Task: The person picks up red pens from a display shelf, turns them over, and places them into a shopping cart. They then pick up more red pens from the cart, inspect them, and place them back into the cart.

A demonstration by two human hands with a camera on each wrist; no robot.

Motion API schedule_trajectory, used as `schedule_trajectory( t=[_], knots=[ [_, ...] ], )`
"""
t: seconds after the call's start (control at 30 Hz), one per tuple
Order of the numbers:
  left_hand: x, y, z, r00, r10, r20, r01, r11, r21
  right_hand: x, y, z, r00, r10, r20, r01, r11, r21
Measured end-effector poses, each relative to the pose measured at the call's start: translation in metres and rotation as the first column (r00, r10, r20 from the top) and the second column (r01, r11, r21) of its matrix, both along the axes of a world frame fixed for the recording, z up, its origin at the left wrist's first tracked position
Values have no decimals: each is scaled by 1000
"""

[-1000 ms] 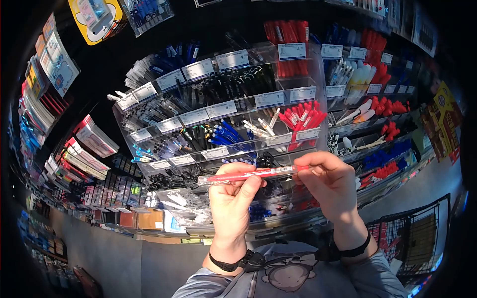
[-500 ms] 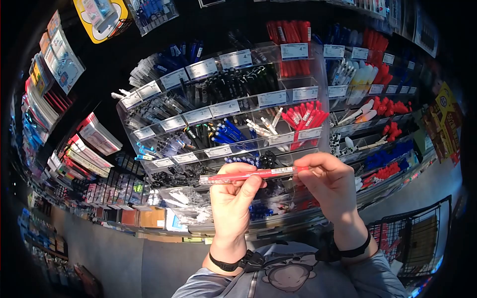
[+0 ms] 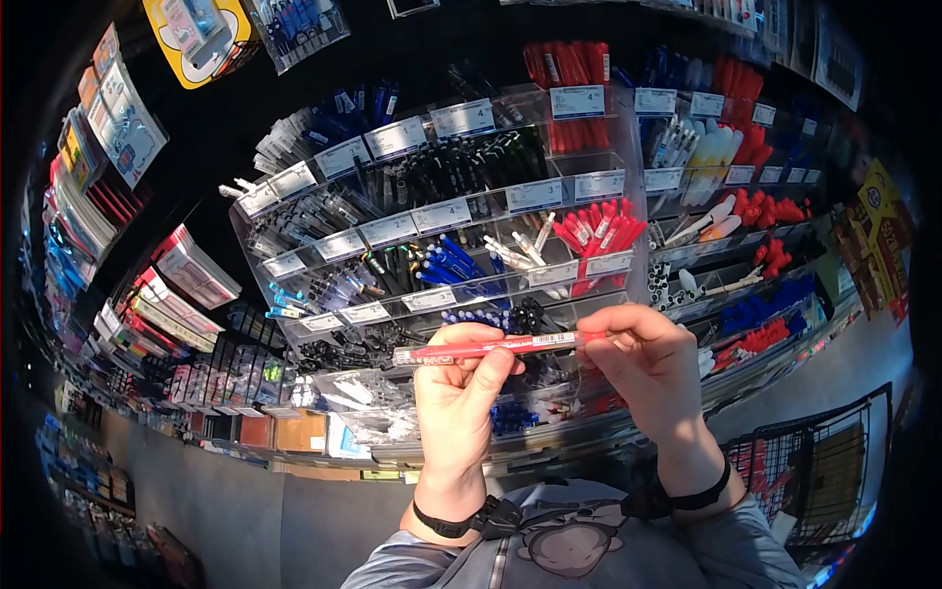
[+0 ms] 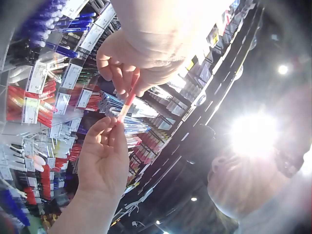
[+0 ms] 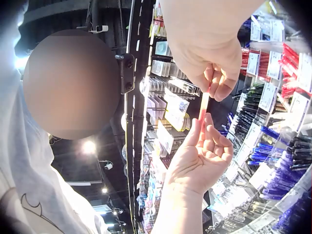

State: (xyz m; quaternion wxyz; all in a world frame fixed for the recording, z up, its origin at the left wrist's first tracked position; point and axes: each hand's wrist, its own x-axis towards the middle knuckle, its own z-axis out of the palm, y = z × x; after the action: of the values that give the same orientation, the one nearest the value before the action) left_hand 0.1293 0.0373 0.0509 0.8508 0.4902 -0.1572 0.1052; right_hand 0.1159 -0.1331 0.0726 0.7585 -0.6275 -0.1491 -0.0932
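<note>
Small change only: pen (image 3: pixel 442 350) rolled slightly since half second ago, barcode now showing more squarely in head view. Hold otherwise same. Left hand (image 3: pixel 453 407) pinches pen along barrel, thumb on near side, clear end sticking out past fingers. Right hand (image 3: pixel 650 368) pinches red end between thumb and fingertips. Pen sits nearly level between my hands, in front of rack (image 3: pixel 631 177), below red pens (image 3: pixel 597 236). Meaning, as I judge: print faces me better, pen steady at both ends.
</note>
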Motion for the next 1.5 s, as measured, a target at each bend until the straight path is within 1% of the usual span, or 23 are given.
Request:
schedule_trajectory(
  t=[0.17,0.27,0.33,0.37,0.4,0.47,0.5,0.63,0.7,0.73,0.93,1.03,1.2,1.27,1.33,1.4,1.43,1.5],
  knots=[
    [-2,-1,-2,1000,1,-3,-1,1000,3,-3,-1,0,1000,0,-11,0,1000,3],
    [-3,-1,-3,1000,-17,-4,17,1000,-23,-5,-2,-2,1000,-21,-8,20,1000,-18],
    [-3,-2,-3,1000,-5,6,5,1000,-25,-4,-4,-5,1000,-6,7,7,998,-65],
    [-4,-2,-3,1000,3,2,-3,1000,-25,-6,-4,-4,999,4,-43,-5,1000,-28],
    [-4,-2,-4,1000,15,-5,-15,1000,-14,-7,-4,-3,999,-9,-42,8,999,-33],
    [-5,-2,-3,999,31,-10,-31,1000,4,-7,-3,-2,1000,-24,14,25,998,-62],
    [-6,-2,-3,1000,24,-12,-24,1000,3,-6,-3,-5,999,-17,51,19,999,-37],
    [-8,-2,-4,999,46,-14,-45,999,27,-8,-4,-5,999,-5,52,6,1000,-17],
    [-9,-3,-4,998,54,-16,-53,998,35,-11,-5,-2,1000,18,-20,-18,1000,-24],
    [-9,-4,-3,998,53,-19,-53,998,32,-11,-6,-2,1000,18,-21,-18,1000,-22],
    [-8,-4,-6,999,46,-14,-46,998,32,-8,-7,-9,999,20,36,-19,1000,-15],
    [-8,-4,-6,999,49,-17,-48,998,41,-7,-7,-10,998,-7,60,9,1000,-29],
    [-5,-5,-5,999,38,-28,-37,998,47,-7,-8,-12,1000,-12,19,12,1000,-4],
    [-3,-4,-2,997,1,-80,3,999,45,-6,-11,-13,1000,-27,-11,27,1000,-5],
    [-1,-4,-1,995,5,-102,-2,1000,30,-3,-13,-14,998,-41,-40,41,999,-6],
    [2,-3,0,992,17,-124,-15,1000,17,1,-12,-15,997,-55,-53,61,991,123],
    [3,-5,1,993,-12,-120,11,1000,-9,4,-10,-18,996,-79,-37,84,983,160],
    [5,-5,-2,990,-63,-126,57,997,-50,8,-11,-22,995,-81,-52,89,980,179]
  ],
)
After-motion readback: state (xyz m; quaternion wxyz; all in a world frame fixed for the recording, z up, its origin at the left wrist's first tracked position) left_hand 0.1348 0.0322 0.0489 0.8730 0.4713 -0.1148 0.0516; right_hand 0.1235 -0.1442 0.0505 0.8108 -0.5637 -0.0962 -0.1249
